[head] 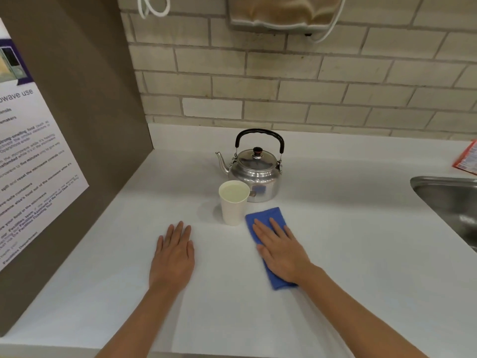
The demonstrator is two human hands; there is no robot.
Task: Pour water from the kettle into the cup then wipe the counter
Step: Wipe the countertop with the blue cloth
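A silver kettle with a black handle stands upright on the white counter, its spout pointing left. Just in front of it a white paper cup holds water close to the rim. To the right of the cup lies a folded blue cloth. My right hand presses flat on the cloth, fingers stretched toward the cup. My left hand rests palm down on the bare counter, left of the cup, holding nothing.
A steel sink is set into the counter at the right. A brown side panel with a printed notice walls off the left. A red packet lies by the tiled back wall. A dispenser hangs above.
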